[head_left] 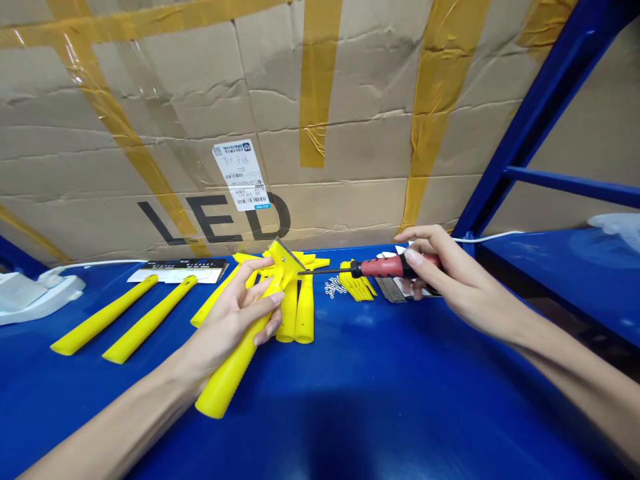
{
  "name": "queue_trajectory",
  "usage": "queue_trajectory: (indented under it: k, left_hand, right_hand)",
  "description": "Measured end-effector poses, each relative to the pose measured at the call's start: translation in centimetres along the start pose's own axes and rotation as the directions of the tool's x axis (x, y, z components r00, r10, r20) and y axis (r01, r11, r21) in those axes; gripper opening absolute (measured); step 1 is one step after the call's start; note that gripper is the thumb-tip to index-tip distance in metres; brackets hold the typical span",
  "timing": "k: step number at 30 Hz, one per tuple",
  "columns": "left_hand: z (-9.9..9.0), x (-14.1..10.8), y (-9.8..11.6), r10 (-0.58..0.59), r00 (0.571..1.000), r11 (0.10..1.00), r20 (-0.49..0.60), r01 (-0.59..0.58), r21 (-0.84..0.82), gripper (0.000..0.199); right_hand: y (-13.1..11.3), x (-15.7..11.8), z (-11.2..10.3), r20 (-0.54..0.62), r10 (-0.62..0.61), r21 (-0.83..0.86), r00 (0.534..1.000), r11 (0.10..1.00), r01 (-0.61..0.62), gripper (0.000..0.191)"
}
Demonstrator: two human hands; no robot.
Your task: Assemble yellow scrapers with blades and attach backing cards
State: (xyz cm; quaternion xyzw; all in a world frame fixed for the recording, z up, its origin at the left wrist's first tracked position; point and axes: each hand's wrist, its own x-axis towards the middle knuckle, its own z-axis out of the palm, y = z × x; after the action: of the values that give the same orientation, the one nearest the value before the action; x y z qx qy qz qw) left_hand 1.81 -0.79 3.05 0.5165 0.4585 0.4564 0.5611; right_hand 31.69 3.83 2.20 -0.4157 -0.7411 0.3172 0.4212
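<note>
My left hand is closed round a yellow scraper, its head tilted up and a thin metal blade along the head's edge. A small screw shows in the head. In my right hand is a screwdriver with a red and black handle, held level. Its dark shaft points left and its tip meets or overlaps the scraper's head; whether it touches a screw I cannot tell. Behind the scraper lie more yellow handles, partly hidden by my left hand.
Two yellow handles lie at the left by black-and-white packaging. Small metal nuts or screws, yellow plastic pieces and grey blades lie right of centre. A taped cardboard box backs the blue table; a blue post rises right.
</note>
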Motion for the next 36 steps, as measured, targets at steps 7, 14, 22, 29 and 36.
queue_trajectory:
  k: [7,14,22,29,36]
  left_hand:
    - [-0.2,0.1,-0.1,-0.012,0.997,1.000,0.074,0.013,-0.017,0.041]
    - [-0.3,0.0,0.5,0.018,0.999,1.000,0.035,-0.017,-0.009,0.042]
    - [-0.4,0.0,0.0,-0.009,0.996,0.999,0.090,0.012,-0.037,0.042]
    - [-0.7,0.3,-0.1,0.048,0.998,0.999,0.050,-0.048,-0.011,0.041]
    - [-0.2,0.0,0.1,0.083,0.996,0.996,0.033,-0.084,0.014,0.041]
  right_hand:
    - [-0.3,0.2,0.1,-0.039,0.022,0.187,0.999,0.982,-0.014,0.030]
    - [-0.6,-0.1,0.0,0.038,0.039,0.204,0.999,0.978,-0.046,0.037]
    - [-0.7,0.1,0.3,-0.064,0.046,0.154,0.997,0.987,-0.036,0.028]
    - [-0.5,-0.1,0.2,0.019,-0.032,0.186,0.999,0.982,0.028,0.041]
    - [-0.1,0.0,0.4,-0.097,0.039,0.041,0.995,0.999,-0.035,0.027]
